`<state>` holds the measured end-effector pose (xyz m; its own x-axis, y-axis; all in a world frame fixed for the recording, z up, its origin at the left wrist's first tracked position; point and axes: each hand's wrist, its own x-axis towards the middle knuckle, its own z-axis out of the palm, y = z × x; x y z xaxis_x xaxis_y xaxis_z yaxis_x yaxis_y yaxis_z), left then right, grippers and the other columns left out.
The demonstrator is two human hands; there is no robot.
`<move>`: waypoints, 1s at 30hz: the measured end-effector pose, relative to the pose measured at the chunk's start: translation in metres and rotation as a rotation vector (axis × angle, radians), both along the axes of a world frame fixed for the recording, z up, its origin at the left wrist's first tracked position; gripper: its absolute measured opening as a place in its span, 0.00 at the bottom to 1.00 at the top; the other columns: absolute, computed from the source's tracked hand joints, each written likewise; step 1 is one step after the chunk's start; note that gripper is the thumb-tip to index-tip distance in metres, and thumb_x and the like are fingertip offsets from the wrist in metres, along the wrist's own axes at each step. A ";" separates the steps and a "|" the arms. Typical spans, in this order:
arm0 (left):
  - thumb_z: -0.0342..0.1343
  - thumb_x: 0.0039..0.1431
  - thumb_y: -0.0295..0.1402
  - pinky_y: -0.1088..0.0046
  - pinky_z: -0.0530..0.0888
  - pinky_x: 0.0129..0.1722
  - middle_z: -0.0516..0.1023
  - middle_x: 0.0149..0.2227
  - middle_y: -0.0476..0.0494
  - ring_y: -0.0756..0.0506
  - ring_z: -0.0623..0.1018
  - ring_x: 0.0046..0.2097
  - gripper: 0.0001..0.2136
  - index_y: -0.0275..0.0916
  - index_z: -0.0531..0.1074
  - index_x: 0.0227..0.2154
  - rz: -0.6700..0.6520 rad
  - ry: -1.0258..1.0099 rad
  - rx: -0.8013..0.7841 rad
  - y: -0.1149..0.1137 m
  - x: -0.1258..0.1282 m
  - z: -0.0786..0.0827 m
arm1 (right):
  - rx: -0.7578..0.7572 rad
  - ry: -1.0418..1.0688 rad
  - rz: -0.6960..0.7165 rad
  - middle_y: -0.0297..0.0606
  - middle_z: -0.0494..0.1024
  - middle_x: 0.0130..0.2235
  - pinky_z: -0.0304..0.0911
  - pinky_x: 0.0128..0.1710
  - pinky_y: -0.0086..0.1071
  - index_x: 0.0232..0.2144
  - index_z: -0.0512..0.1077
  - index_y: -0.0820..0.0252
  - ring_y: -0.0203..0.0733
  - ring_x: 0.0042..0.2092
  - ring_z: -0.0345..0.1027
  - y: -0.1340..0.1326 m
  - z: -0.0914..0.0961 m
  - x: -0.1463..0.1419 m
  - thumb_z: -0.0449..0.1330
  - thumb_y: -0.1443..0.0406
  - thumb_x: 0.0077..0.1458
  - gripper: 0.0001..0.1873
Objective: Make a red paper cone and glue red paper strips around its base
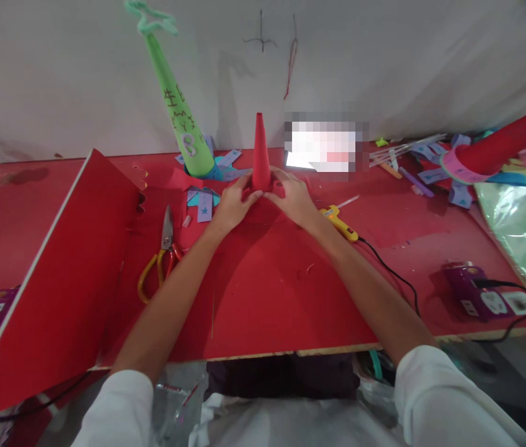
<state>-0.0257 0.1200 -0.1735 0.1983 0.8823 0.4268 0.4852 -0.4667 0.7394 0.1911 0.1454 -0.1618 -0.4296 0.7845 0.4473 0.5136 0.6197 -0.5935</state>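
Note:
A narrow red paper cone (260, 152) stands upright on the red table (263, 292), its point cut flat. My left hand (239, 202) grips its base from the left, and my right hand (293, 195) does the same from the right. Both thumbs press at the front of the base, nearly meeting; the other fingers curl behind, partly hidden. A yellow glue gun (341, 225) with a clear stick in it lies to the right of my right hand. Left of my left forearm are scissors (166, 245) with yellow and red handles.
A decorated green cone (181, 118) leans by the wall at back left. An upright red board (53, 285) stands at left. A blurred bright rectangle (323, 146) is behind my right hand. Farther right are a red cone with a pink band (490, 152) and a purple power socket (474, 295).

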 end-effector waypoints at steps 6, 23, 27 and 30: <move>0.59 0.71 0.49 0.52 0.77 0.63 0.81 0.62 0.36 0.35 0.83 0.60 0.21 0.43 0.77 0.59 0.019 0.043 0.002 -0.004 0.002 0.007 | 0.013 -0.032 0.002 0.48 0.82 0.60 0.72 0.62 0.56 0.65 0.72 0.54 0.60 0.61 0.76 -0.002 0.008 0.000 0.65 0.55 0.67 0.27; 0.71 0.62 0.41 0.60 0.79 0.58 0.84 0.54 0.40 0.40 0.84 0.54 0.26 0.43 0.73 0.60 0.117 0.120 0.074 -0.021 0.017 0.032 | 0.021 0.232 -0.023 0.42 0.83 0.54 0.79 0.52 0.51 0.57 0.75 0.49 0.56 0.54 0.79 -0.029 0.085 0.007 0.69 0.49 0.63 0.24; 0.65 0.68 0.49 0.57 0.76 0.62 0.83 0.57 0.39 0.40 0.82 0.58 0.25 0.40 0.72 0.61 -0.005 0.094 0.113 -0.023 0.010 0.062 | -0.010 0.301 -0.007 0.41 0.84 0.49 0.80 0.50 0.51 0.53 0.75 0.48 0.55 0.52 0.80 -0.030 0.090 0.009 0.69 0.50 0.63 0.20; 0.53 0.75 0.53 0.56 0.76 0.62 0.83 0.56 0.40 0.42 0.81 0.58 0.22 0.41 0.75 0.57 0.000 -0.013 0.147 -0.026 -0.001 0.091 | -0.033 0.376 0.034 0.39 0.83 0.49 0.81 0.50 0.51 0.54 0.73 0.45 0.54 0.52 0.80 -0.024 0.094 0.018 0.70 0.48 0.62 0.23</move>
<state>-0.0271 0.0940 -0.0821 0.1920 0.8103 0.5536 0.4759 -0.5702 0.6696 0.2095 0.1211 -0.0683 -0.2667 0.7891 0.5533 0.2355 0.6101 -0.7566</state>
